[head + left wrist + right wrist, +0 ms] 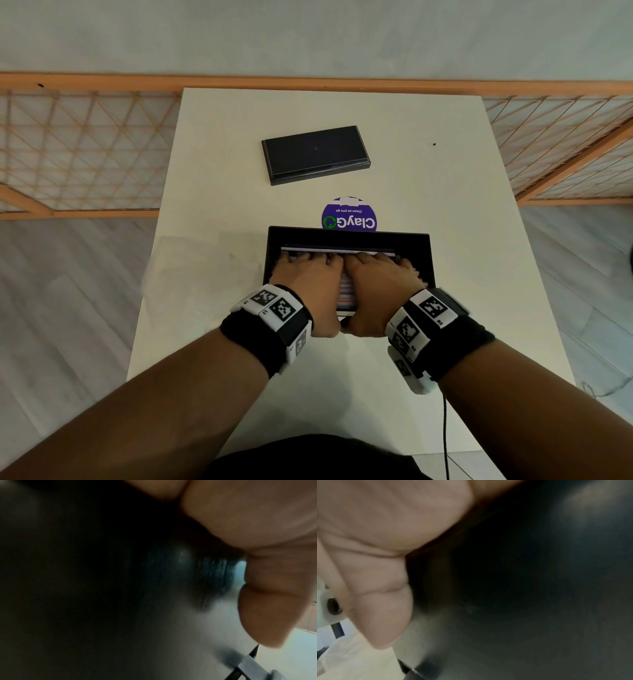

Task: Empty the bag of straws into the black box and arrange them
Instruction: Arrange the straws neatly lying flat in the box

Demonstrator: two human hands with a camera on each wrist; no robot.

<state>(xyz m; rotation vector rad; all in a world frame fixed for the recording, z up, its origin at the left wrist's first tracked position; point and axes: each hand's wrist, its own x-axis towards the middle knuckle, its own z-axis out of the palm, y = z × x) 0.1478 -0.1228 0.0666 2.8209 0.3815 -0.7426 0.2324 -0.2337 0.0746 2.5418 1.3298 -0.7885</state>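
Head view: straws point(346, 291) under both hands' grip.

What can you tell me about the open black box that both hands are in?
The black box is a shallow rectangular tray with low dark walls, open on top, lying flat on the white table. Its far edge overlaps a round purple sticker. Inside, pale straws lie side by side along its length. The left hand and right hand rest palm down on the straws, thumbs over the near wall. A clear bag lies beside its left side.
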